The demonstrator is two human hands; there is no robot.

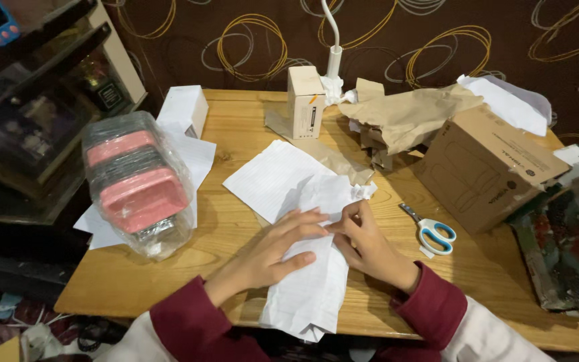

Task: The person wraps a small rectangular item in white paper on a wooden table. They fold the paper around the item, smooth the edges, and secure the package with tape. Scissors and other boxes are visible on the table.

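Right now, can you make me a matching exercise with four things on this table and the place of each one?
Things:
1. scissors with blue handles
2. plastic-wrapped pink containers
3. large cardboard box
4. lined white paper

Places:
A. under the left hand and right hand
B. at the left edge of the wooden table
C. between the right hand and the large box
D. at the right side, behind the scissors

Pairs: 1-C, 2-B, 3-D, 4-A
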